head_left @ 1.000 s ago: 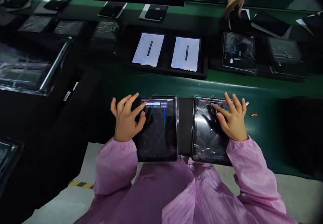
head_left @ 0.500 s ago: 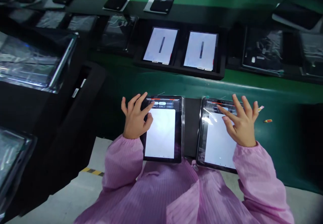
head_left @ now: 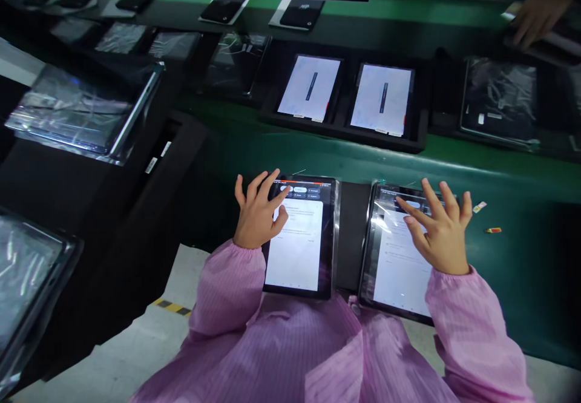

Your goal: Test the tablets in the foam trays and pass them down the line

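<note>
Two lit tablets lie side by side in front of me. Over the upper left of the left tablet (head_left: 297,258) is my left hand (head_left: 258,212), fingers spread, its index fingertip at the row of buttons near the screen's top. My right hand (head_left: 442,230) hovers at the upper right of the right tablet (head_left: 394,276), fingers likewise apart, index finger pointing at its top buttons. Both screens show a white panel with faint lines of text. Neither hand holds anything. Whether the fingertips touch the glass I cannot tell.
Beyond stand two lit tablets (head_left: 309,91) in a black foam tray (head_left: 345,129). Wrapped tablets (head_left: 497,103) line the row behind. More wrapped tablets (head_left: 86,106) lie on black foam at left. Small stickers (head_left: 492,230) rest on the green mat. Another person's hand (head_left: 540,13) is at upper right.
Text lines have appeared on both white panels. Another person's hand has come in at upper right, over a dark tablet. The whole view has shifted slightly; my hands keep nearly the same pose.
</note>
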The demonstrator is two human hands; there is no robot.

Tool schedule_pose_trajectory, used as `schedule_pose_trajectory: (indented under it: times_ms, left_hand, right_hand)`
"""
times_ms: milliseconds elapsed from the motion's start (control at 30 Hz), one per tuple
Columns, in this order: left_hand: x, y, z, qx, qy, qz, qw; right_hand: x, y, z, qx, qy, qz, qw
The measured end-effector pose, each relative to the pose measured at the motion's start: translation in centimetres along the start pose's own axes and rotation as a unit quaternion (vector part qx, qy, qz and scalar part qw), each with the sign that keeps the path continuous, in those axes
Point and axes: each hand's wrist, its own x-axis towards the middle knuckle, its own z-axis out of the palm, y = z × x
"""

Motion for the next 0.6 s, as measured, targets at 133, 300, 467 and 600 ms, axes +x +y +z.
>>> schedule_pose_trajectory:
  times_ms: [133,300,467,600]
  left_hand:
    - [-0.05,-0.02,0.06,-0.003,-0.004,0.005,1.0]
    - [0.14,0.0,0.04,-0.012,-0.011,0.008,1.0]
    - [0.25,0.03,0.27,-0.021,-0.018,0.002,1.0]
    - [0.58,0.08,-0.08,-0.05,-0.004,-0.001,0.999]
  right_hand:
    - [0.08,0.08,0.13,0.004,0.008,-0.007,1.0]
    - [0.19,0.03,0.08,0.004,0.001,-0.008,1.0]
    - [0.21,-0.04,0.09,0.01,0.002,-0.007,1.0]
    - [0.15,-0.12,0.15,0.021,-0.001,0.003,1.0]
